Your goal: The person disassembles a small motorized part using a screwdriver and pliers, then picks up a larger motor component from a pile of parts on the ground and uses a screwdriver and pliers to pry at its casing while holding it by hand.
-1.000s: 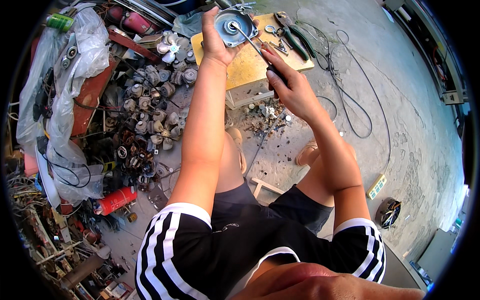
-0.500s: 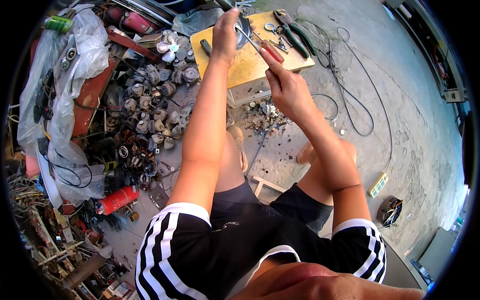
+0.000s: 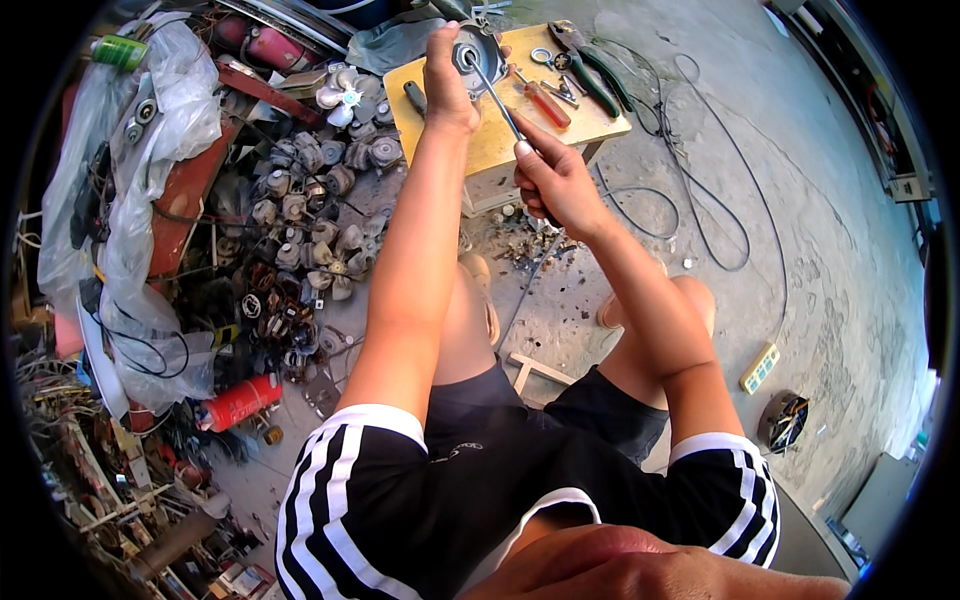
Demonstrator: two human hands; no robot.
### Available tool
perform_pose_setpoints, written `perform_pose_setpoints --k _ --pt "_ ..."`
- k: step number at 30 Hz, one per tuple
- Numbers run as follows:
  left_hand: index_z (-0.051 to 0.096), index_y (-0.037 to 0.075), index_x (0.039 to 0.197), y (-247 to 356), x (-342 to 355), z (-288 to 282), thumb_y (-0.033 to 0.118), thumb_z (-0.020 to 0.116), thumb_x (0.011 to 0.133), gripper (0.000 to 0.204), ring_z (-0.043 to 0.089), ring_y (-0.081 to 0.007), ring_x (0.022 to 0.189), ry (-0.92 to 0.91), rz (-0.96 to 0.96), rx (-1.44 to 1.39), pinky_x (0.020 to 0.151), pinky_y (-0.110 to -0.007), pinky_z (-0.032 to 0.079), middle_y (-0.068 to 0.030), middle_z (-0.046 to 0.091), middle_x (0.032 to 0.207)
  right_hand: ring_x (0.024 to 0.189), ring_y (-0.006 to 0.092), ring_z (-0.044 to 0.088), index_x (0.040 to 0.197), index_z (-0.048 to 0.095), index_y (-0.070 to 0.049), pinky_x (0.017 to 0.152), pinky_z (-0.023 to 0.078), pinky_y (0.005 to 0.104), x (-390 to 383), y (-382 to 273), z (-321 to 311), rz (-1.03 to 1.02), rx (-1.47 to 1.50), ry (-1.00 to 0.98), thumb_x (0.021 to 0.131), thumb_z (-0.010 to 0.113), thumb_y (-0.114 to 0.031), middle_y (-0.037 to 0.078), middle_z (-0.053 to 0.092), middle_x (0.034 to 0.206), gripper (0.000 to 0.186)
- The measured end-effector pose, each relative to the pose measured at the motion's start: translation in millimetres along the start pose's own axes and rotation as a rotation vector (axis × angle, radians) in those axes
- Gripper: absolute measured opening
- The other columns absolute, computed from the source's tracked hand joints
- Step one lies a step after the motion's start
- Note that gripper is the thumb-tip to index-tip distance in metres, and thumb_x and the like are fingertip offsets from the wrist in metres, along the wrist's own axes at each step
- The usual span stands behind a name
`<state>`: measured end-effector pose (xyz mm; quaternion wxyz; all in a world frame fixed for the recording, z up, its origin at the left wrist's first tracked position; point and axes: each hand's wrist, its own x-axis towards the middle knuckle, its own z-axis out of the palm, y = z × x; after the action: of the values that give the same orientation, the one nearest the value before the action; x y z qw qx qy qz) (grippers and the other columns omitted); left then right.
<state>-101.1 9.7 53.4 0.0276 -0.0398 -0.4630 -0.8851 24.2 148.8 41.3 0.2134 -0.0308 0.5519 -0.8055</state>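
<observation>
My left hand [image 3: 450, 85] grips a grey metal end cover [image 3: 483, 50], held tilted above the yellow worn stool top [image 3: 440, 145]. My right hand [image 3: 555, 175] is closed on a screwdriver [image 3: 492, 92], its long shaft reaching into the cover's centre hub. Beside them on the top lie a red-handled screwdriver [image 3: 547, 105], dark green pliers [image 3: 600, 90], a small ring [image 3: 542, 56], a few small metal pieces [image 3: 565, 90] and a dark-handled tool [image 3: 416, 98]. The screwdriver's handle is mostly hidden in my fingers.
A heap of old motors and fan parts [image 3: 310, 210], plastic sheeting [image 3: 140, 260] and a red cylinder [image 3: 240, 405] crowd the left. Cables [image 3: 740, 250], a power strip [image 3: 760, 368] and a round container [image 3: 782, 420] lie on the concrete at right. Small debris [image 3: 540, 250] lies below the stool.
The cover was turned edge-on half a second ago and now shows its face more again, slightly lower than a second ago. My right hand has shifted down and a little left with the screwdriver.
</observation>
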Motion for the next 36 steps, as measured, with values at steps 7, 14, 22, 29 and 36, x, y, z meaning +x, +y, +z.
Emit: perform_pose_setpoints --k 7,14,22,29,36 --pt "0.060 -0.002 0.096 1 -1 -10 0.044 0.052 0.085 0.049 0.069 -0.0273 0.074 -0.078 -0.112 -0.011 0.064 -0.040 0.059 -0.0153 0.066 0.083 0.052 0.0044 0.031 0.150 0.030 -0.024 0.042 0.029 0.0175 1 -1 -19 0.154 0.346 -0.189 0.102 0.046 -0.025 -0.005 0.032 0.069 0.050" --pt "0.061 -0.003 0.104 3 -4 -23 0.046 0.047 0.085 0.054 0.069 -0.0273 0.084 -0.131 -0.208 0.059 0.076 -0.046 0.059 -0.0174 0.068 0.093 0.051 0.0032 0.029 0.150 0.027 -0.025 0.041 0.026 0.0162 2 9 -30 0.209 0.537 -0.305 0.103 0.044 -0.026 -0.006 0.031 0.068 0.050" --pt "0.061 -0.001 0.105 17 -8 -15 0.048 0.052 0.083 0.055 0.069 -0.0305 0.084 -0.199 -0.266 -0.102 0.075 -0.049 0.058 -0.0183 0.068 0.093 0.050 0.0014 0.030 0.149 0.028 -0.027 0.038 0.024 0.0146 4 9 -42 0.336 0.964 -0.483 0.103 0.044 -0.028 -0.006 0.034 0.069 0.049" --pt "0.060 0.003 0.101 3 3 -21 0.044 0.052 0.086 0.044 0.069 -0.0292 0.081 0.113 -0.115 0.067 0.073 -0.044 0.058 -0.0151 0.068 0.089 0.053 0.0009 0.033 0.147 0.033 -0.024 0.042 0.028 0.0143 -2 -49 -29 0.271 0.160 -0.181 0.102 0.044 -0.028 -0.006 0.038 0.071 0.047" --pt "0.062 0.008 0.102 6 17 -29 0.045 0.056 0.084 0.042 0.069 -0.0185 0.075 0.259 -0.021 0.518 0.072 -0.037 0.059 -0.0094 0.069 0.085 0.054 0.0033 0.040 0.144 0.042 -0.020 0.046 0.034 0.0182 -7 -56 -44 0.118 -0.388 -0.060 0.101 0.045 -0.026 -0.005 0.046 0.074 0.043"
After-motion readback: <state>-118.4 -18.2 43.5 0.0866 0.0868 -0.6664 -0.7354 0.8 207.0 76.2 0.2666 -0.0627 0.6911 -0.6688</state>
